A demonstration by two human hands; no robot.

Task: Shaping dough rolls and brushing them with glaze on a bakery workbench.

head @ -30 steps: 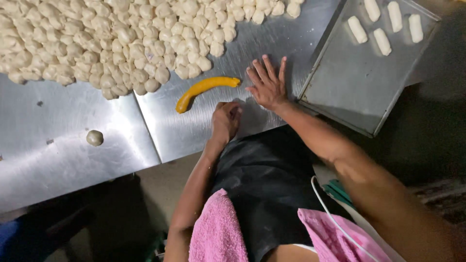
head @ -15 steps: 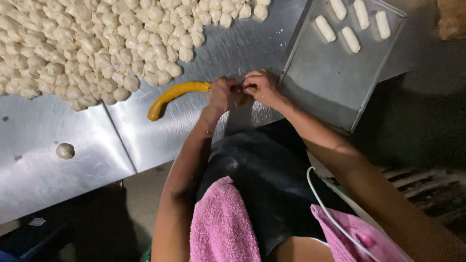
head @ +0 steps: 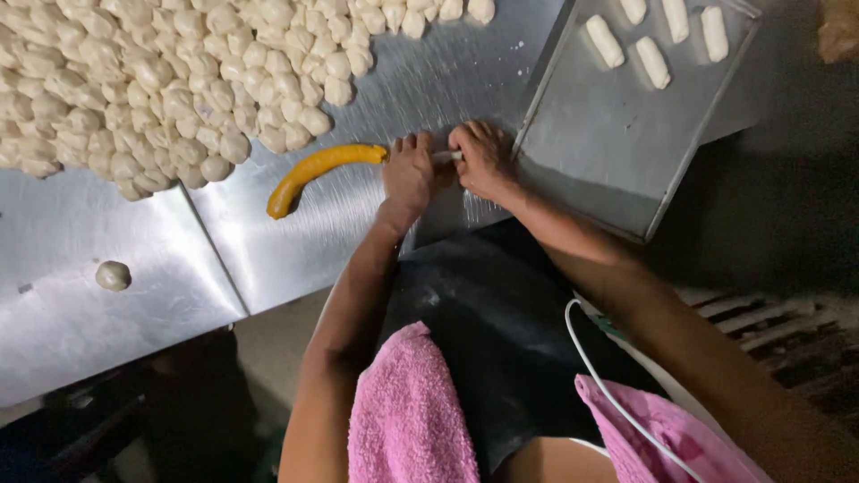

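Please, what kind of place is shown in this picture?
Probably a bakery or food workshop. A steel table holds a big heap of pale dough pieces, a metal tray carries shaped dough rolls, and both hands work a small dough piece.

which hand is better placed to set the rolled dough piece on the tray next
Right, probably. The right hand lies beside the metal tray, pinching one end of the pale dough piece. The left hand is farther off, next to the yellow roll.

Dim overhead light; glare on steel table [head: 295,241]; dark, murky lower edges.
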